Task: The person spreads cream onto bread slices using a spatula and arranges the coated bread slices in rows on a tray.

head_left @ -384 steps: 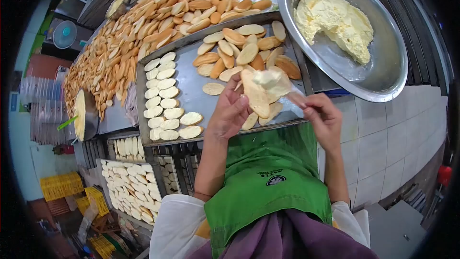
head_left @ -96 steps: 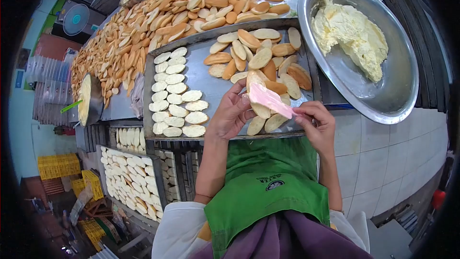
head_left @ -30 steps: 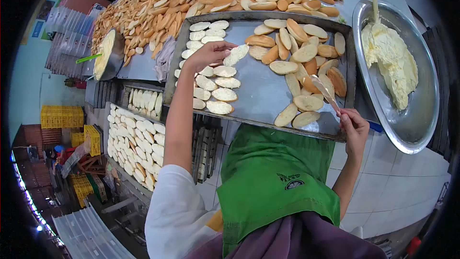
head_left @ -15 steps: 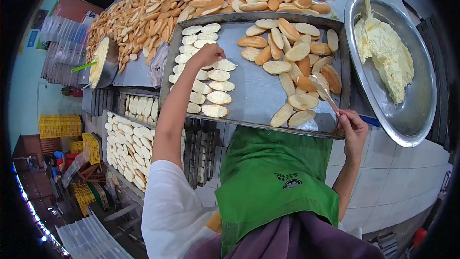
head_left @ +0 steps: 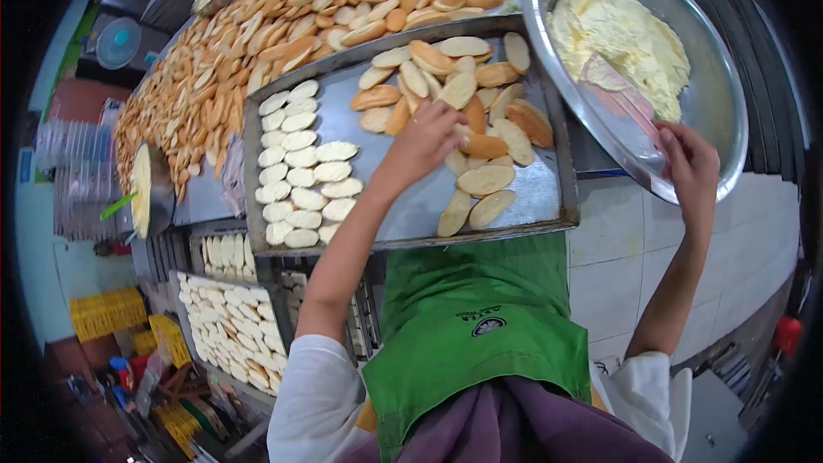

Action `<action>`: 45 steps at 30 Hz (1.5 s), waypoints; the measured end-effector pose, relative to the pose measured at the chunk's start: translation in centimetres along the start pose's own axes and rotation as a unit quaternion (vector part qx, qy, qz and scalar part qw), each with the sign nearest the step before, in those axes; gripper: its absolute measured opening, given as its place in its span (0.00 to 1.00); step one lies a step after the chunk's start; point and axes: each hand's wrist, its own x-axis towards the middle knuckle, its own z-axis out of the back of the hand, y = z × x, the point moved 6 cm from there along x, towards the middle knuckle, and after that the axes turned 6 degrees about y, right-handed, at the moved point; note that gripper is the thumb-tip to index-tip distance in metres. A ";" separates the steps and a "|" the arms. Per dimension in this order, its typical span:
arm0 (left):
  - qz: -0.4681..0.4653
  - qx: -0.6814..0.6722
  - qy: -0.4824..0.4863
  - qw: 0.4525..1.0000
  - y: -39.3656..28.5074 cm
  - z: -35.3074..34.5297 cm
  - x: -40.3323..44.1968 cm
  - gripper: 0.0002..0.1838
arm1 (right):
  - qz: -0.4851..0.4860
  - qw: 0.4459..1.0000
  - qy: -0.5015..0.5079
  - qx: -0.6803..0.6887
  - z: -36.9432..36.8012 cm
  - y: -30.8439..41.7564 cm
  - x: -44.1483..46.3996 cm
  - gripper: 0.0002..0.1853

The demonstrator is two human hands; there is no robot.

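My right hand (head_left: 688,159) grips the handle of a pink spatula (head_left: 621,99), whose cream-smeared blade is over the metal bowl (head_left: 720,133) at the cream (head_left: 630,34). My left hand (head_left: 429,139) reaches over the plain bread slices (head_left: 486,179) in the tray (head_left: 411,238). Its fingers are bent together at a slice; what they grip is partly hidden. Cream-coated slices (head_left: 300,139) lie in rows along the tray's left side.
A big heap of bread (head_left: 283,26) covers the table behind the tray. At the left stands another cream bowl (head_left: 146,193) with a green handle. Trays of coated slices (head_left: 231,326) sit lower left, near yellow crates (head_left: 109,313).
My left hand has left the coated rows and moved right to the plain slices. My right hand has carried the spatula from the tray up to the bowl. The view has shifted.
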 end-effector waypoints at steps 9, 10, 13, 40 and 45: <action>-0.053 0.160 0.141 0.975 -3.2 -5.0 3.7 0.22 | 0.026 0.981 0.019 -0.189 2.0 -1.9 5.3 0.10; -0.051 0.163 0.142 0.975 -3.2 -4.7 3.9 0.22 | 0.027 0.982 0.021 -0.186 2.0 -1.3 4.9 0.10; 0.010 0.112 0.106 0.988 -2.9 -2.6 4.5 0.23 | -0.021 0.999 0.014 0.020 1.3 -0.6 2.2 0.10; 0.177 -0.754 -0.246 0.582 -6.6 -3.5 0.8 0.05 | 0.063 0.950 -0.193 0.239 -11.5 1.0 -6.5 0.08; 0.180 -0.754 -0.241 0.584 -7.0 -3.9 1.2 0.06 | 0.106 0.951 -0.198 0.210 -11.0 1.7 -6.2 0.08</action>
